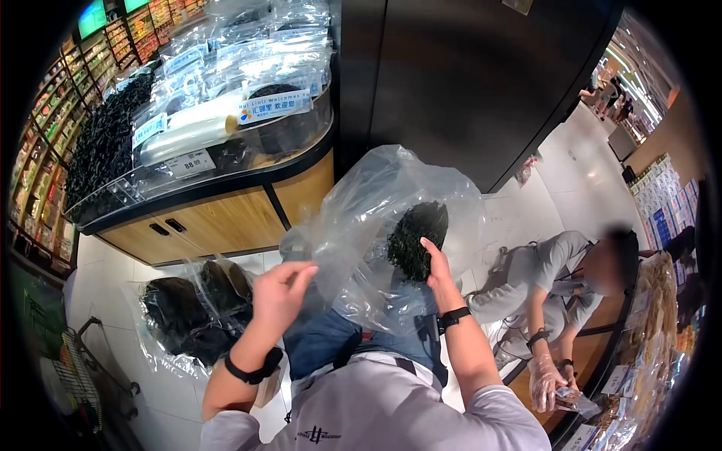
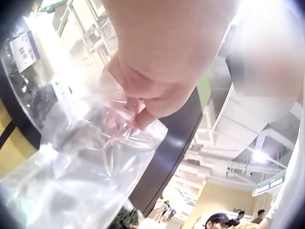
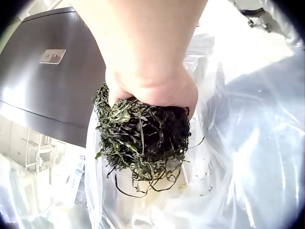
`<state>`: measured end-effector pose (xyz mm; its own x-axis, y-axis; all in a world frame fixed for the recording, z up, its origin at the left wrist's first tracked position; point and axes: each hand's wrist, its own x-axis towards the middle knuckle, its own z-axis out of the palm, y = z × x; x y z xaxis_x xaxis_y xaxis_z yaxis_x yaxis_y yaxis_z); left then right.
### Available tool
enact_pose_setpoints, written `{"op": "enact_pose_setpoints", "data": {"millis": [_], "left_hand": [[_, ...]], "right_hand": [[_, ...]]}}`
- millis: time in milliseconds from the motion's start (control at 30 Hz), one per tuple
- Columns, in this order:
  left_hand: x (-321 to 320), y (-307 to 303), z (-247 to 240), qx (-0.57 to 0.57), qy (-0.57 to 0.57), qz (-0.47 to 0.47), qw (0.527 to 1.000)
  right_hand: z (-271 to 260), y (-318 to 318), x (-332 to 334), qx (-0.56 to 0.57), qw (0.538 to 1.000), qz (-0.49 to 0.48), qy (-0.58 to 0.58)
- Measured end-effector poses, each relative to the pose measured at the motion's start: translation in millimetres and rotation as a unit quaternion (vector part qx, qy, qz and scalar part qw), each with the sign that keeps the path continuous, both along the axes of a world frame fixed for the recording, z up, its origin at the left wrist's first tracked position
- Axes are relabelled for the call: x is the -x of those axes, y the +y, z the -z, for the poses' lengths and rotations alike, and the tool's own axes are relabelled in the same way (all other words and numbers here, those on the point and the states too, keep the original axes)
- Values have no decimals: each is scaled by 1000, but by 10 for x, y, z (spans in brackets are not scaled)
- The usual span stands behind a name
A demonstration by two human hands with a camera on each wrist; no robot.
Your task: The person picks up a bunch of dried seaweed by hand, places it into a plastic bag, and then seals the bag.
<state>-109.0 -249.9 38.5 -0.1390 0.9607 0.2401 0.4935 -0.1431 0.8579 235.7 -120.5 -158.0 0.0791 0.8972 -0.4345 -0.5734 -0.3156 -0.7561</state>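
My right hand (image 1: 438,264) grips a clump of dried seaweed strips (image 1: 418,237), dark green and tangled. In the right wrist view the seaweed (image 3: 143,138) hangs below the palm, over a large clear plastic bag (image 3: 259,157), with small loose bits on the film. My left hand (image 1: 283,289) pinches the edge of that plastic bag (image 1: 361,218) between thumb and fingers. The left wrist view shows the film (image 2: 86,162) bunched at those fingertips. The bag spreads wide in front of my legs.
At the left stands a wood-fronted display counter (image 1: 226,218) with bagged goods and loose dark seaweed (image 1: 113,128). Filled bags (image 1: 180,308) lie on the floor. A dark cabinet (image 1: 466,83) rises ahead. A person (image 1: 556,286) crouches at the right by a shelf of packages.
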Motion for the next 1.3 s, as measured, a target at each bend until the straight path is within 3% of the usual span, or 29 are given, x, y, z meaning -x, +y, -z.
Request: {"op": "enact_pose_setpoints", "data": {"millis": [67, 133, 200, 300, 400, 467, 533, 567, 600, 633, 667, 733, 767, 800, 867, 1000, 1067, 1100, 1167, 1300], "left_hand": [[126, -31, -215, 41, -156, 4, 987], [220, -29, -433, 10, -300, 20, 954], [301, -42, -561, 11, -388, 49, 920], [136, -93, -652, 2, -412, 78, 908], [-118, -5, -351, 36, -388, 72, 918], [-321, 21, -103, 27, -357, 81, 930], [-457, -48, 132, 22, -129, 102, 986], [-530, -82, 228, 29, -129, 108, 985], [-605, -110, 306, -20, -55, 154, 986], [-670, -111, 363, -71, 18, 199, 977], [-737, -89, 323, -69, 18, 204, 976], [-859, -29, 197, -201, 185, 303, 913], [-911, 7, 170, -225, 221, 302, 900], [-962, 58, 152, -222, 221, 306, 899], [-1060, 248, 98, -160, 335, 324, 870], [-1108, 871, 159, -196, 355, 304, 862], [-1104, 1105, 156, -161, 465, 218, 843], [-1081, 1168, 129, -163, 465, 223, 841], [-1058, 1267, 16, -189, 496, 161, 832], [-1176, 971, -308, -245, 501, 187, 809]], "right_hand": [[-55, 2, -10, 1, 1000, 0, -2], [-30, 24, -17, -1, 1000, -14, 6], [-79, 10, 7, 10, 998, -28, 46], [-26, -73, -32, 33, 994, -47, 92], [-7, -91, -102, 31, 992, -49, 113], [22, -75, -193, 34, 995, -30, 87], [-23, -100, -296, 46, 995, -15, 85], [-12, -100, -359, 49, 996, -13, 69], [-3, -107, -422, 51, 997, -11, 53], [3, -105, -465, 52, 998, -3, 47], [-43, -114, -485, 53, 997, 2, 48], [-140, -135, -523, 60, 998, 10, 20], [-97, -93, -542, 73, 996, 6, 46], [-66, -96, -609, 94, 994, -8, 57], [-31, -55, -644, 94, 995, -4, 16], [68, 78, -750, 85, 996, 14, 1], [80, 89, -793, 70, 997, 15, 35], [71, 110, -819, 77, 996, 18, 35], [65, 141, -829, 78, 996, 21, 37], [140, 287, -771, 84, 996, 21, 38]]}}
